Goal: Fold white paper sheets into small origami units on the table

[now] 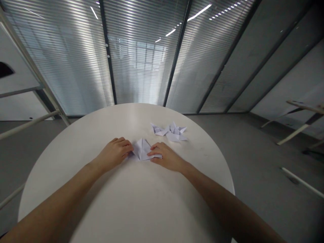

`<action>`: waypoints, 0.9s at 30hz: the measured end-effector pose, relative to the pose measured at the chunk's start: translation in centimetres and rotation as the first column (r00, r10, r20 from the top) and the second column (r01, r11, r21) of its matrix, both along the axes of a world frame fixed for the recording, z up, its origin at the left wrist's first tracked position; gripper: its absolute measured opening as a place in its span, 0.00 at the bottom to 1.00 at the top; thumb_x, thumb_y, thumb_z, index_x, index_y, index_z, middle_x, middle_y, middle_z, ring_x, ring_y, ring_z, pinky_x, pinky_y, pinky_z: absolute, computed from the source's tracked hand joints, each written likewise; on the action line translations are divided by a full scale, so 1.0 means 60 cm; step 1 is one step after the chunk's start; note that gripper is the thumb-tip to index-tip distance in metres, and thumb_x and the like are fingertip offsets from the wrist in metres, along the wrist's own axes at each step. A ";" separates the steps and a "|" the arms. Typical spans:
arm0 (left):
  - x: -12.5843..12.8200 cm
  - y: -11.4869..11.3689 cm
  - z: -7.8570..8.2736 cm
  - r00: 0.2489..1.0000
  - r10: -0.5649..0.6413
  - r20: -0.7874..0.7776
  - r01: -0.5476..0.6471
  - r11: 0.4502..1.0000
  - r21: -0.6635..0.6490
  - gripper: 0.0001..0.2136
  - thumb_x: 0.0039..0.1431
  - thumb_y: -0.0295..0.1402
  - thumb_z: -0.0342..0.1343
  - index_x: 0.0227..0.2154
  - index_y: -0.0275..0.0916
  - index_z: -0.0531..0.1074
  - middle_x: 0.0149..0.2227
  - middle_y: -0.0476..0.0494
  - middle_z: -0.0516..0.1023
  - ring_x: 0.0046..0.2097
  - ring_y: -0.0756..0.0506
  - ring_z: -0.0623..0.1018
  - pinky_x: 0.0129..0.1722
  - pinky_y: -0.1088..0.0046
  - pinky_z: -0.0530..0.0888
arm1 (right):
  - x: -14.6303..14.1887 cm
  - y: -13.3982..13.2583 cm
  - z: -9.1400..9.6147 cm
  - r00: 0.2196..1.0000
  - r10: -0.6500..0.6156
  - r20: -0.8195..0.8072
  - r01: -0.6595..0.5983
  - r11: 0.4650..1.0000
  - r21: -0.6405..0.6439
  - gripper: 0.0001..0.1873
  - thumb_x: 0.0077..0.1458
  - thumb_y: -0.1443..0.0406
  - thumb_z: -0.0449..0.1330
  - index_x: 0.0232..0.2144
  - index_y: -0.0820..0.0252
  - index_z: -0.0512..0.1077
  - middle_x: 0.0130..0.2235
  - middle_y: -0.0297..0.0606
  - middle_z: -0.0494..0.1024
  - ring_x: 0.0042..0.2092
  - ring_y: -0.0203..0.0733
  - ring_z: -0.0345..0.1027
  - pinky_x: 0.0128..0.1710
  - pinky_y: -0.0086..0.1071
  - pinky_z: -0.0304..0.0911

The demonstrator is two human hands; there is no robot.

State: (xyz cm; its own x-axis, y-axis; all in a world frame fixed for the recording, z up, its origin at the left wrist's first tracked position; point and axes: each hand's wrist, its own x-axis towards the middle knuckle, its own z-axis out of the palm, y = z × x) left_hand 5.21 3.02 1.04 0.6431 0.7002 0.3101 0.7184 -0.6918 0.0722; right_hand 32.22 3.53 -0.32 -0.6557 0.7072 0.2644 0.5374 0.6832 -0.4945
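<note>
A white sheet of folded paper [142, 150] lies on the round white table [136, 195], with creases meeting along its middle. My left hand [117, 150] grips its left corner, the fingers curled over the edge. On the other side my right hand [163, 156] pinches the right corner between thumb and fingers. Beyond my right hand sit several folded paper shapes [174, 131] with pointed tips, close together and partly overlapping.
Glass panels with blinds [141, 60] stand behind the table's far edge. To the left is a whiteboard [17, 60] on a pale metal frame. Another table [306, 106] with angled legs stands at the far right on the grey floor [253, 152].
</note>
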 end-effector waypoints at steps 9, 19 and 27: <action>-0.008 -0.024 0.027 0.983 -0.059 -0.172 0.047 0.996 -0.073 0.07 0.58 0.32 0.52 0.35 0.45 0.75 0.33 0.44 0.77 0.39 0.43 0.73 0.40 0.67 0.64 | 0.014 0.004 0.014 0.994 0.038 0.103 -0.044 0.997 0.057 0.09 0.56 0.67 0.58 0.38 0.56 0.77 0.43 0.43 0.73 0.45 0.43 0.64 0.48 0.39 0.59; -0.008 -0.008 0.008 0.996 -0.019 0.090 0.040 0.971 -0.235 0.15 0.54 0.33 0.55 0.46 0.42 0.71 0.41 0.41 0.73 0.44 0.43 0.71 0.44 0.68 0.67 | 0.014 0.001 0.024 0.997 -0.059 0.043 0.063 0.994 -0.089 0.22 0.46 0.75 0.59 0.45 0.58 0.72 0.33 0.35 0.72 0.36 0.38 0.64 0.39 0.33 0.59; 0.003 -0.018 0.018 0.996 0.017 0.086 0.011 0.949 -0.315 0.07 0.47 0.35 0.57 0.29 0.39 0.68 0.33 0.46 0.71 0.37 0.44 0.70 0.37 0.70 0.65 | 0.011 -0.011 0.032 0.991 0.033 0.132 -0.047 0.993 0.107 0.10 0.46 0.77 0.55 0.26 0.60 0.71 0.30 0.37 0.71 0.36 0.39 0.64 0.37 0.31 0.58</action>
State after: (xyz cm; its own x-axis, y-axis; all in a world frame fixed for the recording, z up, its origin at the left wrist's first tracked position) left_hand 5.38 1.97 2.12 0.6213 0.7731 0.1277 0.7018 -0.6216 0.3481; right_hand 32.85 2.88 1.63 -0.7167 0.6514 0.2491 0.5636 0.7513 -0.3433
